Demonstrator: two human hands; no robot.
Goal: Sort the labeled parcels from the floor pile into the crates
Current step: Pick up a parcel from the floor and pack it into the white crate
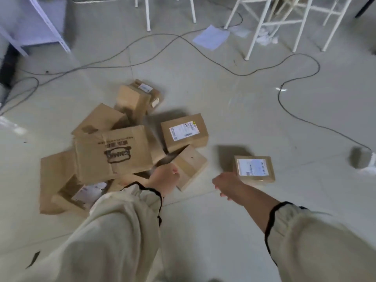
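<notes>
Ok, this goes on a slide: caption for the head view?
Over a floor pile of cardboard parcels, the left hand and right hand reach down; one labeled parcel lies apart.

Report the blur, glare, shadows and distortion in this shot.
Head view: soft throughout, with motion blur on the left hand, and the parcel labels are unreadable. Head view: glare patches whiten the floor at left. Head view: the lone flat parcel casts a dark shadow up-left. Head view: wide-angle bending bows the white frame legs.
</notes>
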